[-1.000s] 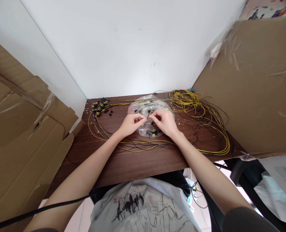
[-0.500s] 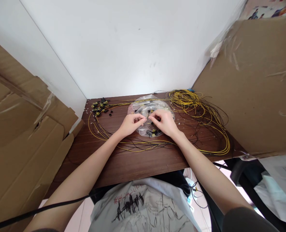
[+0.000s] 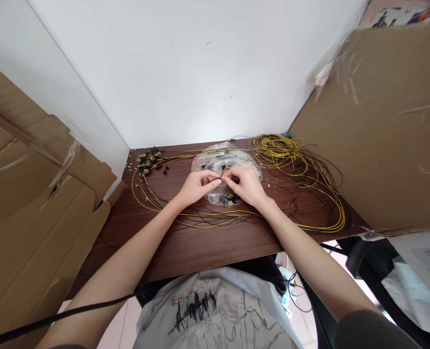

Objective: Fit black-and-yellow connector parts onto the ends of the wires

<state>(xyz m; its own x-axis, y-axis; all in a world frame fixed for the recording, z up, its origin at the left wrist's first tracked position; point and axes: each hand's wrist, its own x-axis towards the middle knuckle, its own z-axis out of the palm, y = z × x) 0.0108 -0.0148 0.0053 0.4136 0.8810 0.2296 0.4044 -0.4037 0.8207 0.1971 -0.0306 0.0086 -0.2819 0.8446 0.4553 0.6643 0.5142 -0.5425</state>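
My left hand [image 3: 198, 186] and my right hand [image 3: 246, 184] meet fingertip to fingertip over a clear plastic bag [image 3: 215, 196]. Each hand is closed in a pinch. A thin dark piece that looks like a wire end shows at the left fingertips; what the right fingers hold is too small to make out. Small black and yellow connector parts [image 3: 229, 199] lie on the bag just below the hands. Yellow and black wires [image 3: 218, 213] run across the brown table [image 3: 215, 242] in front of the wrists.
A coil of yellow wire [image 3: 278, 148] lies at the back right. Black and yellow connectors [image 3: 150, 159] are gathered at the back left, with small black pieces [image 3: 166, 170] beside them. Cardboard panels [image 3: 378, 126] flank both sides, and a white wall [image 3: 207, 72] stands behind.
My right fingertips have come slightly left and closer to my left fingertips, narrowing the gap between them. The wires and parts on the table lie as before.
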